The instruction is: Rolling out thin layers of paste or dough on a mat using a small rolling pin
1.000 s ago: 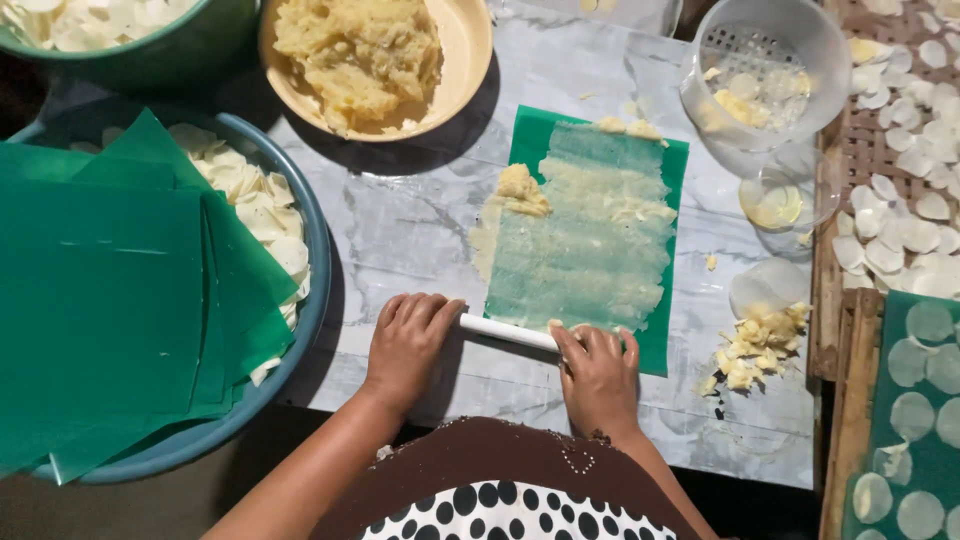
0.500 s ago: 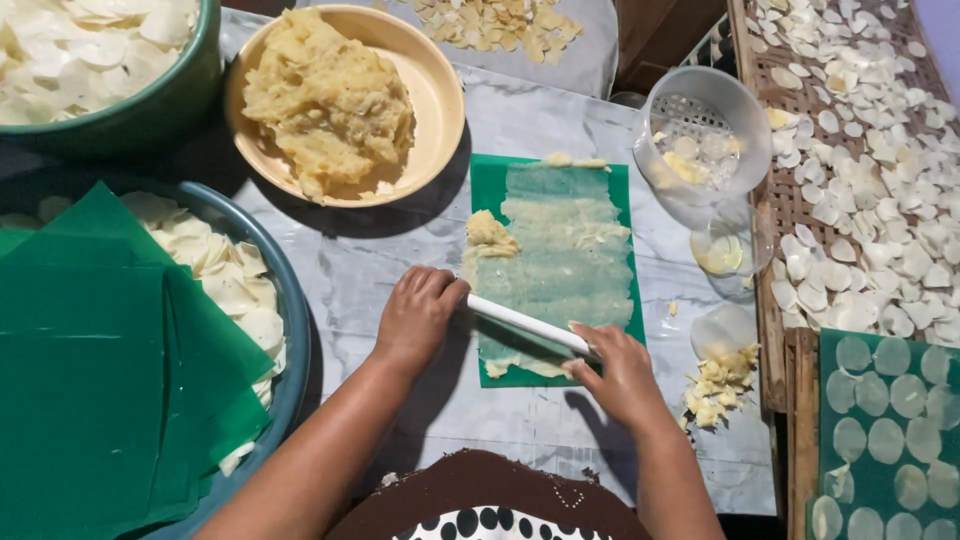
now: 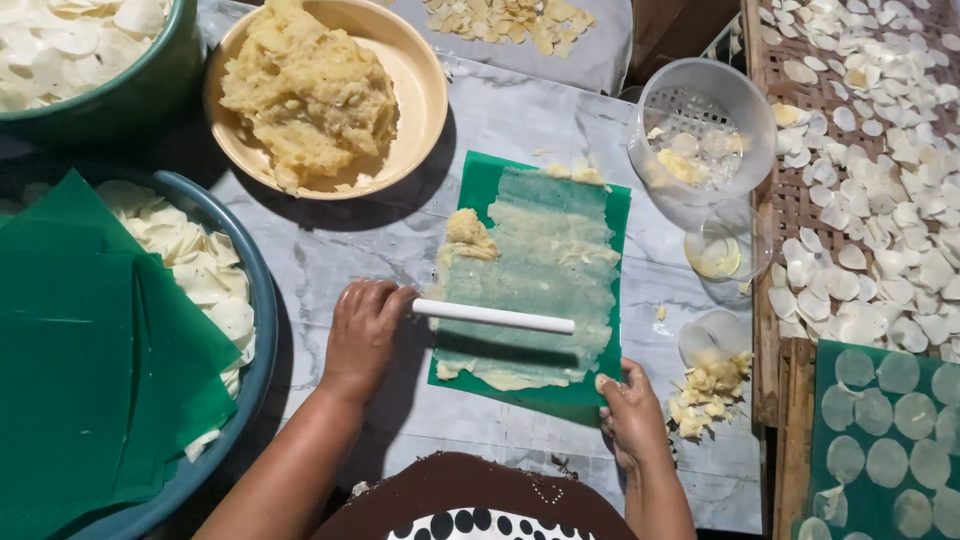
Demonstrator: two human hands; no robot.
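Fingers of the left hand [image 3: 362, 335] curl around one end of a white roller [image 3: 493, 316] lying across thin dough [image 3: 530, 290] on a green sheet [image 3: 485, 180]; right hand [image 3: 632, 415] pinches the sheet's near corner on the desk [image 3: 330, 250].

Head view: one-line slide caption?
Left hand holds white roller on flattened dough over green sheet; right hand pins sheet corner.

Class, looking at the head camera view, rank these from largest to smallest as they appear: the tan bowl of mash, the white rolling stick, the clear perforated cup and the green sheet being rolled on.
1. green sheet
2. tan bowl
3. clear perforated cup
4. white rolling stick, long but far the thinnest
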